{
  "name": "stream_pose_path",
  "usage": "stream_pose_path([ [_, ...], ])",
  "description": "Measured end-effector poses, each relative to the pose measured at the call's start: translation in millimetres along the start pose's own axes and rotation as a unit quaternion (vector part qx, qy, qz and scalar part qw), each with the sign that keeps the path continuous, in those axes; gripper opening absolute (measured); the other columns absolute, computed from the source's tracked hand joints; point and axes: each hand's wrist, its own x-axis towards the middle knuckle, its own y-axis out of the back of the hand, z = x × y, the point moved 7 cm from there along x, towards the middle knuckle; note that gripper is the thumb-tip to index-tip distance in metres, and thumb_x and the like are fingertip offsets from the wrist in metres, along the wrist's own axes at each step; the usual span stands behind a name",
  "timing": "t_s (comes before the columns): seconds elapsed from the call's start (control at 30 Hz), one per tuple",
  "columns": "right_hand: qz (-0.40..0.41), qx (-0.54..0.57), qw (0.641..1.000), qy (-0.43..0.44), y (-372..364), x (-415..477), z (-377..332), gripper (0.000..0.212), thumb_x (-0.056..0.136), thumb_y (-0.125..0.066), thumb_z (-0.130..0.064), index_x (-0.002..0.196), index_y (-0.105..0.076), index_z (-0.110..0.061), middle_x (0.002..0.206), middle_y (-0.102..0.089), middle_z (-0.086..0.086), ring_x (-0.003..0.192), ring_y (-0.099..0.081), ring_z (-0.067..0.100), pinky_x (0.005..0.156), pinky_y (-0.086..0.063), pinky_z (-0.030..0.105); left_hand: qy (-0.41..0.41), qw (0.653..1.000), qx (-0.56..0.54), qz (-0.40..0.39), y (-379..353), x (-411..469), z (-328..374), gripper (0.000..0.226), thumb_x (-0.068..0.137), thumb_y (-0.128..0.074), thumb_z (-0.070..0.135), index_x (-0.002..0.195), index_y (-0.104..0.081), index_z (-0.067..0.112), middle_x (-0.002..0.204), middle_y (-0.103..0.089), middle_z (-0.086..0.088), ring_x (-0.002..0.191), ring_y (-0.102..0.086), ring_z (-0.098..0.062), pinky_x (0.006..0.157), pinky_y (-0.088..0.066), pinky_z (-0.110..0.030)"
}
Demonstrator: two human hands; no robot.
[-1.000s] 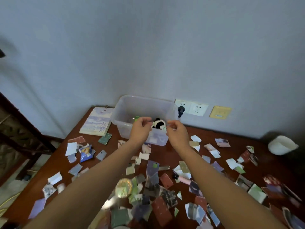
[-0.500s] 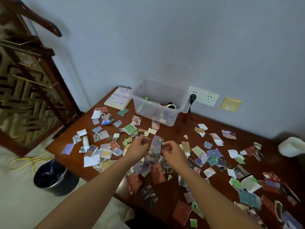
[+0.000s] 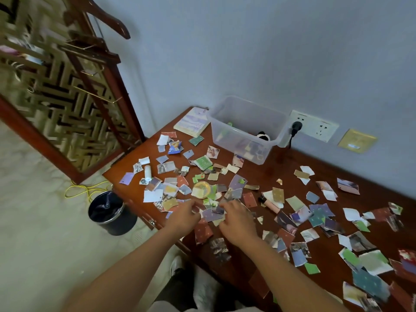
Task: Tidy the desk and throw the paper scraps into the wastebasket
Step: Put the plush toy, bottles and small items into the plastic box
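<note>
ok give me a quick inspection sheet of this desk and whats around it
Surface: dark wooden desk, mostly strewn with scraps.
Job's things: torn paper scraps all over the top; black wastebasket on the floor at the desk's left end, dark liner inside.
Clutter: clear plastic bin at the back holding a panda toy; notebook beside it; round gold tin; small white tube; white cup.
Grippers: left hand and right hand down on the scraps near the front edge, gathering; grip cannot be told.
Cables: black plug in the wall socket; yellow cable on the floor.
Surroundings: grey wall, carved wooden screen at left.
</note>
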Motion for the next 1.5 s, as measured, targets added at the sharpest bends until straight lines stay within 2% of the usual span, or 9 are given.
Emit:
stream_pose_path([
  [0.33,-0.002,-0.03,1.0,-0.002,-18,84,-54,0.05,0.091,-0.055,-0.029,0.139,-0.043,-0.026,0.139,-0.04,-0.002,0.129,-0.039,0.023,0.102,-0.037,0.038,0.007,0.999,0.035,-0.035,48,74,-49,0.029,0.093,-0.057,0.03,0.121,-0.057,0.025,0.116,-0.061,0.008,0.099,-0.061,-0.013,0.078,-0.059,-0.033],
  [0.47,-0.024,-0.043,0.998,-0.045,-35,124,-61,0.057,0.088,-0.059,-0.034,0.142,-0.041,-0.027,0.145,-0.039,0.001,0.129,-0.041,0.026,0.103,-0.039,0.039,-0.033,0.996,0.053,-0.063,65,116,-57,0.02,0.09,-0.059,0.025,0.105,-0.055,0.037,0.108,-0.063,0.008,0.093,-0.061,-0.009,0.081,-0.057,-0.036],
  [0.63,-0.064,-0.08,0.989,-0.106,-59,151,-56,0.071,0.085,-0.066,-0.027,0.148,-0.032,-0.028,0.155,-0.029,0.006,0.138,-0.033,0.03,0.107,-0.037,0.041,-0.061,0.988,0.064,-0.124,74,156,-66,0.024,0.088,-0.06,0.011,0.095,-0.058,0.033,0.102,-0.056,0.009,0.087,-0.056,-0.005,0.067,-0.049,-0.02],
  [0.77,-0.086,-0.102,0.981,-0.14,-70,157,-57,0.079,0.084,-0.071,-0.025,0.15,-0.028,-0.027,0.159,-0.02,0.007,0.144,-0.022,0.031,0.111,-0.033,0.044,-0.087,0.98,0.073,-0.16,71,172,-68,0.024,0.086,-0.059,0.01,0.102,-0.068,0.024,0.106,-0.062,0.005,0.095,-0.061,-0.011,0.082,-0.054,-0.034],
  [1.0,-0.068,-0.19,0.968,-0.146,-71,167,-65,0.085,0.073,-0.08,-0.042,0.144,-0.035,-0.027,0.145,-0.035,0.008,0.13,-0.035,0.03,0.104,-0.036,0.04,-0.121,0.972,0.092,-0.182,62,180,-72,0.025,0.084,-0.06,0.016,0.104,-0.067,0.03,0.106,-0.065,0.007,0.091,-0.059,-0.008,0.082,-0.054,-0.035],
  [1.2,-0.094,-0.086,0.975,-0.184,-66,178,-75,0.044,0.077,-0.074,-0.017,0.117,-0.056,-0.019,0.12,-0.056,0.008,0.106,-0.058,0.029,0.084,-0.052,0.038,-0.12,0.978,0.076,-0.152,79,184,-80,0.022,0.086,-0.057,0.016,0.094,-0.065,0.035,0.104,-0.063,0.012,0.093,-0.06,-0.006,0.077,-0.051,-0.027],
  [1.3,-0.038,-0.011,0.983,-0.182,-56,190,-91,0.018,0.086,-0.058,-0.022,0.102,-0.061,-0.016,0.103,-0.065,0.007,0.094,-0.062,0.03,0.074,-0.052,0.036,-0.107,0.983,0.087,-0.119,95,191,-97,0.025,0.087,-0.055,0.014,0.098,-0.065,0.035,0.107,-0.063,0.012,0.096,-0.061,-0.008,0.081,-0.054,-0.032],
  [1.37,0.002,0.013,0.986,-0.168,-48,200,-108,0.021,0.091,-0.052,-0.032,0.099,-0.062,-0.015,0.098,-0.065,0.006,0.091,-0.062,0.03,0.07,-0.05,0.035,-0.111,0.984,0.102,-0.09,110,193,-105,0.033,0.082,-0.055,0.009,0.099,-0.067,0.034,0.107,-0.062,0.012,0.099,-0.059,-0.009,0.084,-0.054,-0.034],
  [1.5,0.009,0.017,0.993,-0.118,-54,215,-141,0.019,0.092,-0.048,-0.022,0.103,-0.062,-0.017,0.104,-0.066,0.006,0.094,-0.062,0.03,0.07,-0.049,0.035,-0.169,0.947,0.27,-0.03,136,193,-118,0.036,0.076,-0.068,0.014,0.106,-0.065,0.034,0.115,-0.056,0.006,0.111,-0.05,-0.018,0.089,-0.046,-0.033],
])
